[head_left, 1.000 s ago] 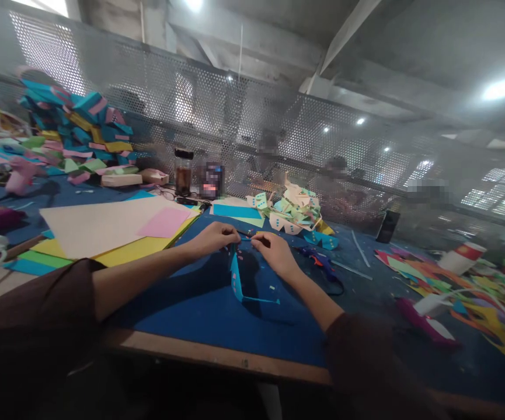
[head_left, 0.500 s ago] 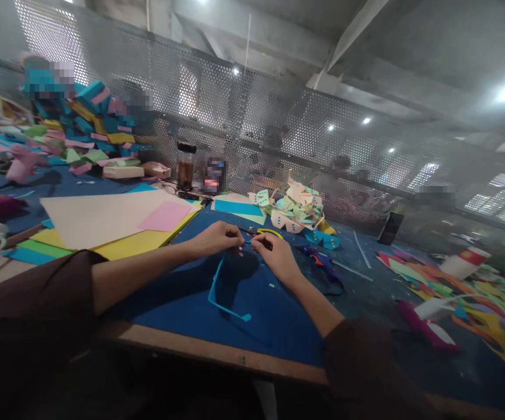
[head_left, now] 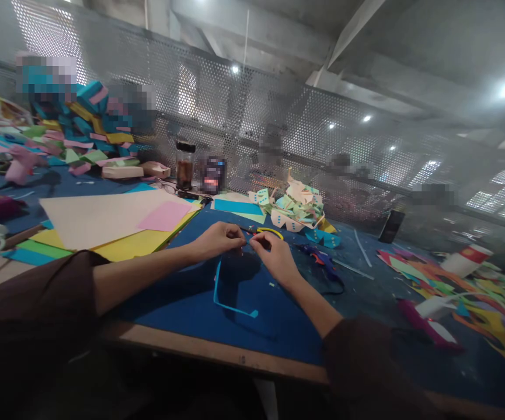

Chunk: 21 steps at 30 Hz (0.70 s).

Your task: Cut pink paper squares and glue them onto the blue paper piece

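Note:
A thin blue paper strip [head_left: 216, 286] hangs below my left hand [head_left: 222, 240], bent at a corner, with a small tab at its lower end. The fingers of my left hand are pinched on the strip's upper end, which they mostly hide. My right hand [head_left: 272, 252] is also closed in a pinch, its fingertips almost meeting the left ones. Whatever lies between the right fingertips is too small to make out. Just behind the hands lies a yellow-handled tool [head_left: 274, 233]. To the right of my right hand rests a blue glue gun [head_left: 320, 261].
Large paper sheets [head_left: 94, 216] lie at the left. A heap of folded paper pieces [head_left: 300, 201] stands behind the hands. A jar [head_left: 185, 166] and a phone [head_left: 214, 175] are at the back. Paper scraps [head_left: 475, 297] and a power strip [head_left: 431, 326] cover the right side.
The lower end of the hanging blue strip has swung slightly to the right and up. Both hands stay pinched close together, nearly in place.

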Each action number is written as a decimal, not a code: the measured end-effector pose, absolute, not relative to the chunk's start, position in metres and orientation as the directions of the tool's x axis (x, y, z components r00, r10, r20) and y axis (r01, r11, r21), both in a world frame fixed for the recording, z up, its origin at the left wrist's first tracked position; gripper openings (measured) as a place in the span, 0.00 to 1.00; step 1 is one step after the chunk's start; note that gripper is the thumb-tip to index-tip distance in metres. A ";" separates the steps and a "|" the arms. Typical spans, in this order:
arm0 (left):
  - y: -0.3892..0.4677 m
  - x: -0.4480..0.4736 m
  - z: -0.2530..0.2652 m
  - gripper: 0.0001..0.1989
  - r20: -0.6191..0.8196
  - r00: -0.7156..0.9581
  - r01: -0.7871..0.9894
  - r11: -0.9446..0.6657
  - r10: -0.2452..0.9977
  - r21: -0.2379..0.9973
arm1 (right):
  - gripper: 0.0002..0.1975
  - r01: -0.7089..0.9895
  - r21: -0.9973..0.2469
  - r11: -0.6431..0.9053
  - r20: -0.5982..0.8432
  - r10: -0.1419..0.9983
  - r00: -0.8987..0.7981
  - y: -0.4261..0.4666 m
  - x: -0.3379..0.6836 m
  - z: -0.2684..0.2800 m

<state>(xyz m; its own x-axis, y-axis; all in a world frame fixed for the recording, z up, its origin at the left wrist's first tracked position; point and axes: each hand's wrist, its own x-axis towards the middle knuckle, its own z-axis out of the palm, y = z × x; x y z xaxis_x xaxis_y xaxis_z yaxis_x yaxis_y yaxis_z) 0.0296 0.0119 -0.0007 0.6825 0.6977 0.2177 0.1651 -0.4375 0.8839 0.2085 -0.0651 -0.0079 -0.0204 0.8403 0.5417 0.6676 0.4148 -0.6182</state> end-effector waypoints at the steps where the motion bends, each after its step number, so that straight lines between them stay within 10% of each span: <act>1: 0.012 0.030 -0.001 0.08 0.220 0.683 0.163 -0.438 0.697 0.884 | 0.08 0.667 -0.623 0.410 0.540 0.841 -0.013 -0.065 0.209 -0.008; 21: 0.006 0.032 0.001 0.10 0.173 0.696 0.168 -0.392 0.697 0.905 | 0.03 0.687 -0.569 0.452 0.572 0.818 -0.065 -0.064 0.206 -0.013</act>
<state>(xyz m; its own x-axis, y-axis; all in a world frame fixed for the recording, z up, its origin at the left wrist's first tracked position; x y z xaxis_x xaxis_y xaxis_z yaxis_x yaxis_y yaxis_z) 0.0316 0.0061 0.0010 0.6959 0.6970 0.1729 0.1677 -0.3918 0.9046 0.2058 -0.0637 -0.0129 -0.0648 0.8180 0.5716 0.6869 0.4520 -0.5690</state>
